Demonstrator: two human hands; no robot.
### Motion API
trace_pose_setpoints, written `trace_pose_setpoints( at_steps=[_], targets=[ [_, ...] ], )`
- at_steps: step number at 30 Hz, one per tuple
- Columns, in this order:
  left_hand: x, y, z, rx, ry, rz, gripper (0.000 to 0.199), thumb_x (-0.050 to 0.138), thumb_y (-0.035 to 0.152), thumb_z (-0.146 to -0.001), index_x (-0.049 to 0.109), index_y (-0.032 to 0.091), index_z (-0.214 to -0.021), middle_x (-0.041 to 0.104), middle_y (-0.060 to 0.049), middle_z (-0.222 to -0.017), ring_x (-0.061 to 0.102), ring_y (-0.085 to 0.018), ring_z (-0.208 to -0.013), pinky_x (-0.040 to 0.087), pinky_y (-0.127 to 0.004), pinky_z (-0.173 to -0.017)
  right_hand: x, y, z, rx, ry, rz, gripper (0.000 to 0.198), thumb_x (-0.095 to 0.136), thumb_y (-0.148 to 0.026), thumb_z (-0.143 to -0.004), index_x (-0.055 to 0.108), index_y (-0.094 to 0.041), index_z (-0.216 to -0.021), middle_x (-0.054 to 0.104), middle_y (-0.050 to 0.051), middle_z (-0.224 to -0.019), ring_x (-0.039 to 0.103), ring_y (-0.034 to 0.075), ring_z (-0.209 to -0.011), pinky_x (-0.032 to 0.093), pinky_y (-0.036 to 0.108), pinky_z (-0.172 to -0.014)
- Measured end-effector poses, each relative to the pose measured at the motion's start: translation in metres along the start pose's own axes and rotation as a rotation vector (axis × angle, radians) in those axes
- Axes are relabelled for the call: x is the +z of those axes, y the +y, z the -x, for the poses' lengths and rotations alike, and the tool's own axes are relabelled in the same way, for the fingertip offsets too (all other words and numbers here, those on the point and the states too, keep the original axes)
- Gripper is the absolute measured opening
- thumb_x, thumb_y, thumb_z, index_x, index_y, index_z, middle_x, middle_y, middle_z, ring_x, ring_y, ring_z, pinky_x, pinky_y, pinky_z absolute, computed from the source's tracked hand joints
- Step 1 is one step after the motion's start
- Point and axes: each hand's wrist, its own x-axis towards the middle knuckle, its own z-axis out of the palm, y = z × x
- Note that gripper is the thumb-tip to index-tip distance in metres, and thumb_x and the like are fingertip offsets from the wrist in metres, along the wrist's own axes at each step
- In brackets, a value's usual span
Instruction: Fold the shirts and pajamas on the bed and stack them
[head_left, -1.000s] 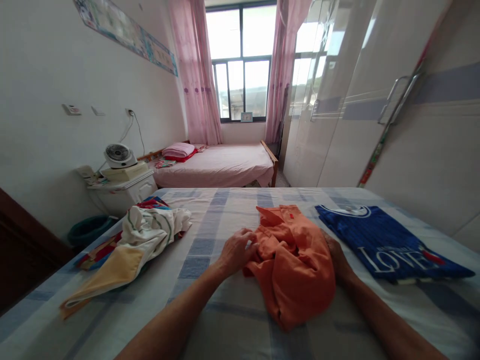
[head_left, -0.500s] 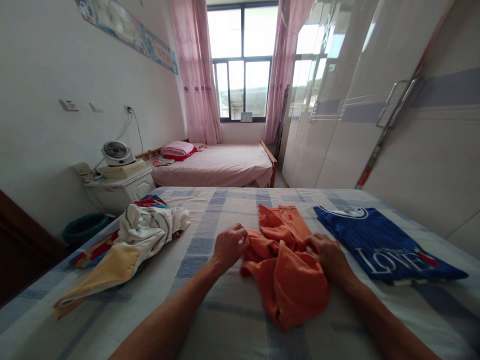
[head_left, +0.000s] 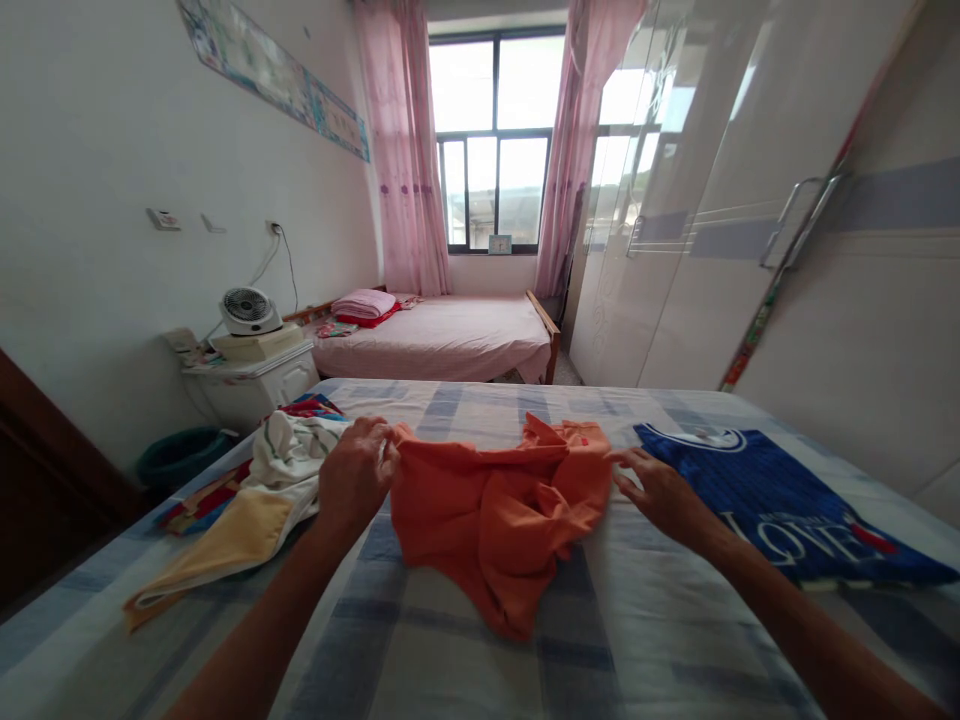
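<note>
A rumpled orange garment (head_left: 442,500) lies on the bed in front of me, its top edge drawn out sideways and its right part bunched in folds; its kind is unclear. My left hand (head_left: 358,470) is closed in a pinch on its upper left corner, holding that corner a little raised. At the right edge, my right hand (head_left: 656,490) has thumb and forefinger apart, the fingertips by the cloth. Right of that hand lies a flat, folded dark blue shirt (head_left: 780,500) with white lettering. Behind my left hand is a heap of white and yellow clothing (head_left: 247,530).
The blue and white checked bedsheet (head_left: 337,640) spreads under everything. Beyond it stand a pink-covered bed (head_left: 465,335), a white nightstand (head_left: 255,385) with a small fan (head_left: 251,312), and a glossy wardrobe (head_left: 697,270) on the right. A green bin (head_left: 184,455) sits at the left.
My left hand has moved left, pulling the orange garment's corner out and spreading the cloth. My right hand stays near the right edge, its fingers now looser. The view has shifted slightly.
</note>
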Motion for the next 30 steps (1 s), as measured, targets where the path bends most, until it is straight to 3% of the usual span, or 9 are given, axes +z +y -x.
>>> trace_pose_setpoints(
  at_steps=[5, 8, 11, 14, 17, 20, 24, 27, 30],
  targets=[
    [0.023, 0.031, 0.016, 0.089, -0.339, 0.266, 0.022, 0.044, 0.027, -0.088, 0.064, 0.020, -0.090, 0.064, -0.007, -0.102, 0.060, -0.020, -0.095, 0.047, -0.031, -0.087, 0.029, 0.000, -0.053, -0.087, -0.059, 0.170, 0.039, 0.037, -0.014, -0.085, 0.057, -0.014, -0.119, 0.059, 0.014, -0.123, 0.053, 0.022, -0.112, 0.040, 0.036, -0.094],
    [0.046, 0.061, 0.031, 0.115, -0.570, 0.364, 0.028, 0.052, 0.041, -0.084, 0.066, 0.022, -0.098, 0.066, -0.006, -0.101, 0.062, -0.020, -0.092, 0.048, -0.029, -0.082, 0.049, 0.004, -0.075, -0.117, -0.093, 0.205, 0.037, 0.040, -0.012, -0.084, 0.062, -0.016, -0.112, 0.060, 0.013, -0.122, 0.053, 0.021, -0.112, 0.040, 0.035, -0.093],
    [0.069, 0.077, 0.044, 0.101, -0.644, 0.280, 0.044, 0.065, 0.040, -0.072, 0.062, 0.020, -0.111, 0.063, -0.010, -0.110, 0.060, -0.026, -0.101, 0.047, -0.033, -0.085, 0.059, 0.007, -0.084, -0.146, -0.123, 0.223, 0.032, 0.043, -0.013, -0.084, 0.066, -0.018, -0.105, 0.062, 0.012, -0.118, 0.055, 0.021, -0.110, 0.040, 0.033, -0.091],
    [0.078, 0.078, 0.048, 0.099, -0.632, 0.297, 0.026, 0.059, 0.023, -0.073, 0.066, 0.020, -0.098, 0.066, -0.008, -0.101, 0.061, -0.023, -0.095, 0.047, -0.030, -0.082, 0.056, 0.008, -0.083, -0.159, -0.135, 0.263, 0.032, 0.042, -0.015, -0.085, 0.064, -0.019, -0.107, 0.061, 0.013, -0.121, 0.053, 0.024, -0.113, 0.039, 0.037, -0.091],
    [0.068, 0.074, 0.042, 0.092, -0.599, 0.393, 0.017, 0.051, 0.013, -0.073, 0.065, 0.021, -0.080, 0.067, -0.003, -0.085, 0.062, -0.018, -0.082, 0.046, -0.027, -0.074, 0.042, 0.011, -0.077, -0.161, -0.139, 0.309, 0.029, 0.044, -0.014, -0.082, 0.065, -0.018, -0.101, 0.063, 0.014, -0.116, 0.052, 0.027, -0.112, 0.037, 0.042, -0.092],
    [0.043, 0.065, 0.030, 0.094, -0.511, 0.495, 0.018, 0.050, 0.013, -0.073, 0.065, 0.021, -0.079, 0.067, -0.002, -0.084, 0.061, -0.017, -0.081, 0.045, -0.026, -0.075, 0.016, 0.013, -0.065, -0.168, -0.090, 0.293, 0.022, 0.046, -0.017, -0.080, 0.064, -0.018, -0.091, 0.064, 0.013, -0.113, 0.053, 0.027, -0.111, 0.037, 0.043, -0.094],
    [-0.001, 0.043, 0.023, -0.038, -0.403, 0.670, 0.014, 0.050, 0.020, -0.078, 0.063, 0.022, -0.082, 0.066, -0.001, -0.083, 0.060, -0.017, -0.079, 0.046, -0.026, -0.071, -0.031, 0.008, -0.030, -0.147, 0.060, -0.108, 0.020, 0.044, -0.033, -0.082, 0.060, -0.022, -0.088, 0.064, 0.010, -0.114, 0.052, 0.026, -0.115, 0.039, 0.043, -0.096],
    [-0.026, 0.021, 0.028, -0.276, -0.410, 0.852, 0.012, 0.052, 0.028, -0.078, 0.059, 0.022, -0.085, 0.063, 0.001, -0.076, 0.057, -0.015, -0.067, 0.045, -0.023, -0.058, -0.060, 0.000, 0.007, 0.000, 0.058, -0.381, 0.027, 0.042, -0.045, -0.083, 0.058, -0.023, -0.085, 0.066, 0.008, -0.093, 0.060, 0.024, -0.090, 0.049, 0.035, -0.080],
    [-0.027, 0.003, 0.034, -0.397, -0.509, 1.015, 0.017, 0.059, 0.027, -0.073, 0.057, 0.021, -0.088, 0.062, 0.001, -0.076, 0.059, -0.014, -0.068, 0.047, -0.023, -0.060, -0.062, -0.002, 0.032, 0.123, -0.129, -0.405, 0.028, 0.044, -0.047, -0.083, 0.056, -0.022, -0.084, 0.062, 0.004, -0.076, 0.056, 0.018, -0.067, 0.047, 0.028, -0.060]
  ],
)
